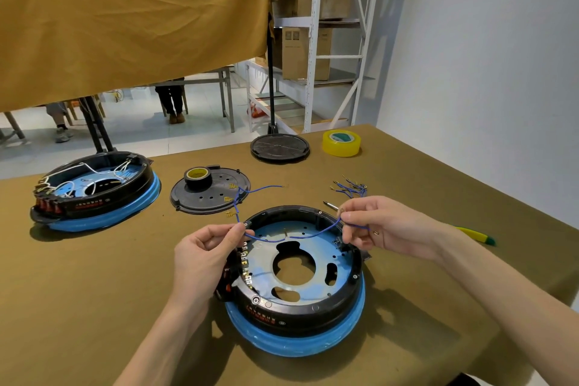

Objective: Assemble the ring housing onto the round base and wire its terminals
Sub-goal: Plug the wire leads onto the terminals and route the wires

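Note:
A black ring housing (316, 312) sits on a round blue base (291, 343) in front of me, with a blue-tinted metal plate (316, 249) inside it. A row of terminals (246, 266) lines its left inner wall. My left hand (203, 255) pinches a blue wire (308, 233) above the ring's left rim. My right hand (372, 229) pinches the same strand over the right rim, and the wire sags between the hands. More blue wire (250, 193) trails back from my left hand, with brass connectors on it.
A second housing with white wires (94, 189) stands at the left. A black cover plate (213, 197) carries a tape roll (198, 177). Loose blue wires (349, 188), a yellow tape roll (341, 142), a black disc (279, 147) and a yellow-green tool (476, 233) lie around.

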Available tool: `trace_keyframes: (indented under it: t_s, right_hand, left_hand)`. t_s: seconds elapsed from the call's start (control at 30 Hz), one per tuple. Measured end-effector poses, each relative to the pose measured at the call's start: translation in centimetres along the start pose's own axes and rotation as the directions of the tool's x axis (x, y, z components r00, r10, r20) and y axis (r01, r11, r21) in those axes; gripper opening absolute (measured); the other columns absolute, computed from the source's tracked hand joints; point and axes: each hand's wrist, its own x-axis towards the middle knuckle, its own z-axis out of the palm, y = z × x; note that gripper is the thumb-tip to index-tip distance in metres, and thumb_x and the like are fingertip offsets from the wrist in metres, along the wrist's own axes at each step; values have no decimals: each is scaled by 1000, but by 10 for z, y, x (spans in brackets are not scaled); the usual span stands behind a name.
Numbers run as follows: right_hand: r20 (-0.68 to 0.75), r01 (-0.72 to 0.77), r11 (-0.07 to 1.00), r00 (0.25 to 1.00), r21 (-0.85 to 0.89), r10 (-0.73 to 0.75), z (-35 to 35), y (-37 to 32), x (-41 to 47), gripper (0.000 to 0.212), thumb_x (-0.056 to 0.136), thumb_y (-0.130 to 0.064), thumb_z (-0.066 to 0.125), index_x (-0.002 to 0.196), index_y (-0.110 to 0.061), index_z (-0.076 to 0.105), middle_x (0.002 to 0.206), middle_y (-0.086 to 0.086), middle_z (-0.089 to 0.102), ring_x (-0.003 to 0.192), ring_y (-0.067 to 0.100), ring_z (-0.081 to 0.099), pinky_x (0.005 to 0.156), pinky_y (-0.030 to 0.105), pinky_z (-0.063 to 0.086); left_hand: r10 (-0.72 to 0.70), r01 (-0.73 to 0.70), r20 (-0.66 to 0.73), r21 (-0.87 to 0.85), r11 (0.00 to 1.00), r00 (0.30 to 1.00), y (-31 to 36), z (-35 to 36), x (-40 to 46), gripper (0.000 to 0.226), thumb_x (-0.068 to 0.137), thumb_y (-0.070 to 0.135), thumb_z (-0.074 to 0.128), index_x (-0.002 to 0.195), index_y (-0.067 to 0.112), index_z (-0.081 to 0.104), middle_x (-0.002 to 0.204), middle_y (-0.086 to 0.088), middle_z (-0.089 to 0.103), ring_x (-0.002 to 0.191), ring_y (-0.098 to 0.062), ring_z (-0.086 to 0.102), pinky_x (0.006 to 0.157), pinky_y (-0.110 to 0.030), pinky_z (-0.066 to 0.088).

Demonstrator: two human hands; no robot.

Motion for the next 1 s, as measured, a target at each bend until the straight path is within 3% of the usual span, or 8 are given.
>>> trace_keyframes:
  t_s: [0.17,0.37,0.43,0.5,0.57,0.67,0.77,1.0]
  right_hand:
    - [82,-78,996,994,40,75,-10,-3,5,18,91,-17,75,107,-9,74,82,17,67,51,10,49,50,16,43]
    - [17,-81,960,996,-267,89,-12,-5,3,19,99,-19,68,114,-8,68,95,15,75,56,13,55,54,18,44]
    - [-94,-38,827,995,-561,-18,-2,-9,2,25,98,-31,68,120,-19,65,110,0,76,85,11,69,68,16,51]
    - [-178,-22,542,955,-840,-237,12,-10,3,34,96,-44,67,127,-30,60,123,-17,63,112,4,60,92,20,47]
    - [-117,93,376,858,-922,-499,38,-13,4,31,95,-43,66,125,-32,61,120,-20,58,113,0,53,100,26,42]
    - [59,377,426,802,-823,-594,78,-13,11,13,98,-28,67,110,-24,69,101,-14,67,97,4,62,86,24,51]
    - [123,388,441,846,-810,-519,104,-3,27,21,100,-34,65,116,-23,61,103,-10,66,97,7,63,86,31,54]
    - [65,415,770,895,-485,-441,114,18,50,18,102,-12,61,116,-18,51,100,2,71,55,22,62,56,35,55]
  left_hand:
    - [9,-9,0,-1,1000,1000,3,-3,2,25,79,28,77,93,8,80,88,-7,81,79,-9,76,69,-11,54]
    - [-19,15,95,46,999,995,4,-4,0,23,76,31,79,87,11,81,87,-10,80,83,-16,78,70,-14,57]
    - [-13,6,116,68,998,993,4,-1,-1,23,76,32,79,85,12,81,88,-10,81,86,-20,78,73,-17,58]
    - [-6,-4,129,74,997,992,4,1,-2,25,76,34,79,86,11,81,88,-9,81,88,-22,78,75,-20,60]
    - [8,-18,147,68,997,989,5,4,-5,25,76,34,79,85,11,81,88,-10,81,88,-22,78,77,-20,59]
    - [29,-40,153,71,997,988,6,6,-9,20,77,32,80,82,13,81,86,-9,81,85,-20,78,76,-17,57]
    - [27,-42,141,103,994,990,5,5,-8,16,76,33,81,83,18,82,85,-8,80,83,-21,78,74,-18,58]
    - [222,-271,176,333,903,959,-1,-7,-1,9,91,33,75,86,29,81,82,5,76,81,-12,71,75,-17,54]
